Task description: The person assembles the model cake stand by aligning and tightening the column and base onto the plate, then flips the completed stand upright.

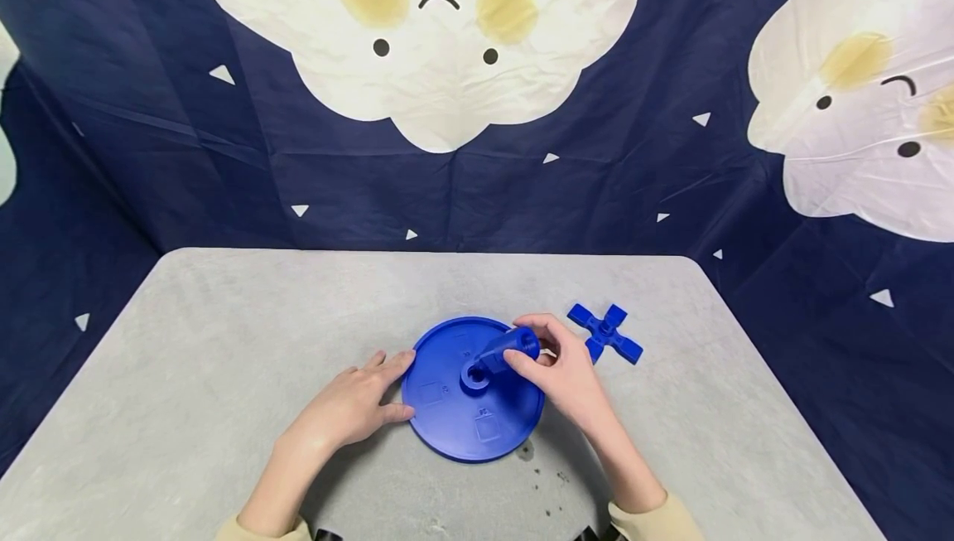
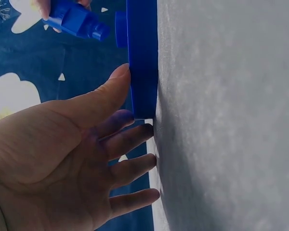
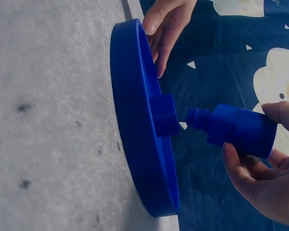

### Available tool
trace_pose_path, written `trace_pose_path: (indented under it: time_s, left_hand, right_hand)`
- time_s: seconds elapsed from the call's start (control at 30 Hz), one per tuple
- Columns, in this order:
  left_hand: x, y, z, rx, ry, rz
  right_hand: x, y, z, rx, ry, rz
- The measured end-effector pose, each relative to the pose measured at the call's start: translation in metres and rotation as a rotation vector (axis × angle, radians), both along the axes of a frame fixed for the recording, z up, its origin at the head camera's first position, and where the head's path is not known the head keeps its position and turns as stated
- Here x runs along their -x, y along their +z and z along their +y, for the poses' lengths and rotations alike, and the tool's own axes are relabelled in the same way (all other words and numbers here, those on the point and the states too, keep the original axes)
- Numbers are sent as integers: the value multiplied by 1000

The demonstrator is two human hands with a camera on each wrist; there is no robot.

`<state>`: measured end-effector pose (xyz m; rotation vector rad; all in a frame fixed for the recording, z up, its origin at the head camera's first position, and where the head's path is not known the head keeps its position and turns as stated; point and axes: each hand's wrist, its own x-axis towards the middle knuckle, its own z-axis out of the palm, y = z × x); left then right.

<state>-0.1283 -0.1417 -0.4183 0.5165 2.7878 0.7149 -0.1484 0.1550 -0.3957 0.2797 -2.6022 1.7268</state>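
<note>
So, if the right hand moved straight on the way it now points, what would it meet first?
Likely the collar of the blue disc, the held blue piece leading; depth is hard to judge.

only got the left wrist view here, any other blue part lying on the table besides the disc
Observer: Yes, in the head view a cross lies on the table, to the right of the disc.
Operator: anything on the disc's upper face
Observer: Square outlines and small marks, around the hub.
Operator: is the hub solid on top
Observer: No, the head view shows a hole in it.
</note>
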Motion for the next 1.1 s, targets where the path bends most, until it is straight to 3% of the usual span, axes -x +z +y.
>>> trace_pose_path:
  time_s: [0.57,0.9,1.1]
  left_hand:
    - [-1,3,2,18,12,-13]
    - [-1,4,2,21,26,-24]
    - [-2,4,4,10,38,-46]
  right_hand:
    - [0,-7,-9,45,39,-9]
    - [-2,-11,-14,-61,-1,36]
    - [-5,-12,-15,-106,34,104]
